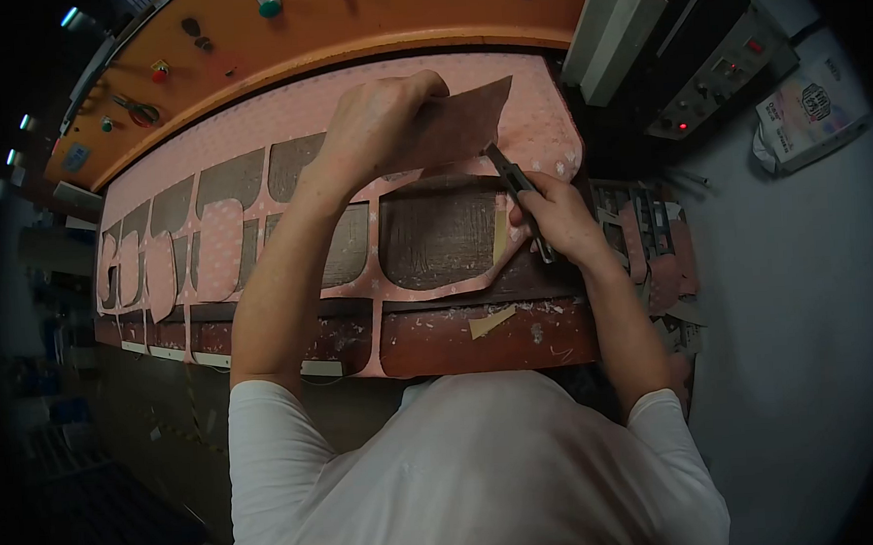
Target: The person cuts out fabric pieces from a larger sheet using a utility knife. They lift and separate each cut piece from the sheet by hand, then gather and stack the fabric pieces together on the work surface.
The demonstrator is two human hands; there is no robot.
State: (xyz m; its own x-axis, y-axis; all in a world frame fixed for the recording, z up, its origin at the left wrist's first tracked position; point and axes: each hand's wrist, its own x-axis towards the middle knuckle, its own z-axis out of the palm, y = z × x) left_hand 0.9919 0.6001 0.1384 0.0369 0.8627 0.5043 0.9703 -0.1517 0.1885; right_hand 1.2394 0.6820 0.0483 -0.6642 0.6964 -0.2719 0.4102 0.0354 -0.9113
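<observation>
Raised over the far part of the work surface, my left hand (377, 118) is closed on a thin brownish-pink piece (458, 123), whose pointed corner sticks up to the right. My right hand (557, 217) grips a dark utility knife (518, 184), its tip close to the lower edge of that piece. Under both hands lies a pink patterned sheet (279, 98) with rounded openings cut through it. Several cut pink pieces (220, 249) rest on its left part. A yellowish strip (500, 230) is beside the right-hand opening.
An orange machine panel (344, 21) with buttons and hanging scissors (137, 111) runs along the back. At the right stand a control box (727, 75), a white bag (813, 115) and a scrap heap (663, 261). A yellowish scrap (491, 322) lies on the front ledge (430, 332).
</observation>
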